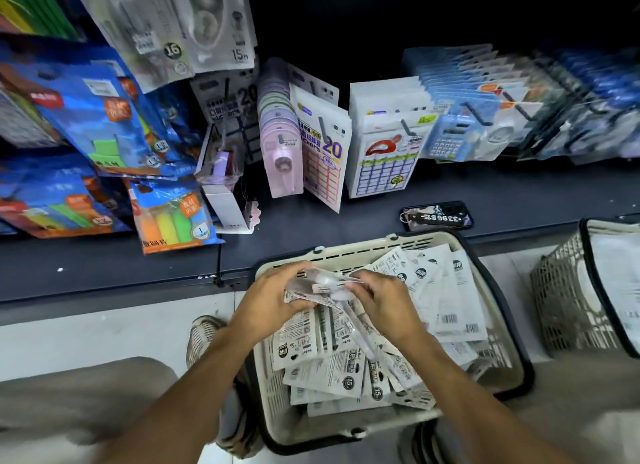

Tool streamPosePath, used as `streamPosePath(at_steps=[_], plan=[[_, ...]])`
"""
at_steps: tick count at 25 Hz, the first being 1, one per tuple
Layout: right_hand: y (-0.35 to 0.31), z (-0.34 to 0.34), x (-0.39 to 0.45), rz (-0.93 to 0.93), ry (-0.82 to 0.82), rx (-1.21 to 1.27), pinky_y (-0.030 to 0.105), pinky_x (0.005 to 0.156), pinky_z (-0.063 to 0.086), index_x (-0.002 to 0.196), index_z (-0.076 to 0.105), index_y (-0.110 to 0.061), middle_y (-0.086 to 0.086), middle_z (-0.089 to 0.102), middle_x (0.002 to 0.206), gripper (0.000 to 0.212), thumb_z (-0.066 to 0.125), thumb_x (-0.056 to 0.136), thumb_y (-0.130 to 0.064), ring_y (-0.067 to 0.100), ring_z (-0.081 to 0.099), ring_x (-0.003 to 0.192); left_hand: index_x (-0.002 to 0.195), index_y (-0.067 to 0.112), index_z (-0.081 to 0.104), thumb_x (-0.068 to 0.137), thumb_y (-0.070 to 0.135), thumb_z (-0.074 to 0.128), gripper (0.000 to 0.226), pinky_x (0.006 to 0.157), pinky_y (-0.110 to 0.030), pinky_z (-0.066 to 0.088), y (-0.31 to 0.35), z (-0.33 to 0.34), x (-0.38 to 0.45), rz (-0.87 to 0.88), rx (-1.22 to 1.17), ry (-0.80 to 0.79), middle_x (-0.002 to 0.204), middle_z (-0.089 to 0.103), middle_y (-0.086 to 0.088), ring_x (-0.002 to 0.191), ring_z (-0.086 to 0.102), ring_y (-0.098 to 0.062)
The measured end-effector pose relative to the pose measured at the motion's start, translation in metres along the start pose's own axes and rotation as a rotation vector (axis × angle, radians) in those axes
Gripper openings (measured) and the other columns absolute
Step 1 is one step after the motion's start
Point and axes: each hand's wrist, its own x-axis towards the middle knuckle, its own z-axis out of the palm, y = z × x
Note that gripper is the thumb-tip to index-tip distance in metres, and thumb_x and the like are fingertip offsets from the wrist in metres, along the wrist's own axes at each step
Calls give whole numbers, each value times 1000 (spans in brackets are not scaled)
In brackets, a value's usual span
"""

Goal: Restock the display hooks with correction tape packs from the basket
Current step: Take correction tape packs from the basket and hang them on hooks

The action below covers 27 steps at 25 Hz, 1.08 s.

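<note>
A cream basket (363,250) with a dark rim sits on the floor in front of me, full of white correction tape packs (446,290). Over its far left part, my left hand (273,299) and my right hand (382,306) both grip a small bundle of packs (327,285), one hand at each end. Lilac correction tape packs (280,152) hang on a hook above the dark shelf. Grey-white tape packs (207,24) hang at the top.
A phone with a key tag (438,216) lies on the dark shelf (104,266). Sticker sheets (325,155), calculators (450,140) and highlighter packs (173,218) hang or stand around. A second woven basket (568,297) stands at the right. My shoe (202,335) is left of the basket.
</note>
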Motion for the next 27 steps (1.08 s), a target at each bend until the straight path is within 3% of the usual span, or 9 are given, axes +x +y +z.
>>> streamPosePath(at_steps=[3, 6, 8, 11, 15, 19, 22, 24, 27], plan=[[-16, -11, 10, -17, -97, 76, 30, 53, 37, 77, 66, -10, -9, 53, 59, 28, 68, 95, -31, 10, 46, 53, 137, 50, 50, 71, 13, 94, 87, 99, -23, 52, -1, -3, 4, -66, -274, -115, 133, 59, 20, 109, 60, 15], [-24, -29, 18, 26, -60, 271, 25, 52, 41, 76, 71, -12, -11, 59, 60, 26, 70, 93, -30, 6, 50, 53, 116, 65, 56, 60, 30, 94, 76, 89, -25, 58, 7, -20, 8, -152, -441, -352, 117, 71, 22, 102, 69, 8], [-32, -35, 23, 165, 38, 547, 20, 50, 39, 64, 66, -15, -15, 53, 56, 28, 75, 89, -23, 1, 43, 51, 113, 54, 67, 52, 43, 94, 67, 99, -31, 55, 11, -24, 16, -111, -434, -288, 123, 71, 15, 114, 68, -5], [-43, -41, 29, 431, 211, 874, 22, 49, 48, 78, 72, -15, -5, 69, 70, 16, 76, 86, -28, 7, 59, 56, 101, 41, 76, 62, 35, 97, 45, 76, -27, 62, 28, -21, 21, -82, -690, -165, 111, 80, 5, 100, 77, -15], [-43, -30, 17, 665, -167, 677, 22, 56, 47, 102, 70, -21, 1, 76, 93, 26, 68, 89, -44, 3, 63, 63, 110, 30, 73, 83, 27, 82, 29, 81, -42, 61, 32, -14, 19, -233, -930, 24, 109, 80, 1, 104, 76, -29], [-45, -6, 3, 756, -295, 739, 37, 63, 61, 115, 65, -10, 9, 75, 92, 26, 51, 105, -30, 15, 67, 62, 117, 27, 68, 63, 39, 94, 62, 95, -46, 57, 33, -9, 13, -273, -756, -29, 112, 79, 5, 106, 75, -21], [-27, -13, -18, 652, -785, 80, 44, 105, 47, 143, 42, -31, 0, 49, 146, 67, 72, 86, -49, 18, 58, 118, 109, 26, 69, 75, 17, 91, 41, 89, -41, 60, 20, -10, 13, -364, -783, 119, 105, 81, 7, 94, 78, -13], [-26, -1, -50, 538, -960, -526, 46, 105, 44, 154, 22, -20, 4, 38, 153, 98, 80, 78, -41, 30, 50, 131, 106, 26, 70, 76, 16, 89, 37, 84, -35, 61, 14, -11, 13, -406, -799, 171, 96, 81, 13, 86, 77, -6], [-38, 8, -48, 285, -779, -787, 34, 81, 48, 134, 49, -11, 5, 63, 123, 45, 63, 91, -13, 24, 65, 106, 109, 22, 69, 75, 14, 90, 41, 83, -32, 60, 7, -9, 11, -424, -738, 238, 93, 79, 14, 83, 76, -4]])
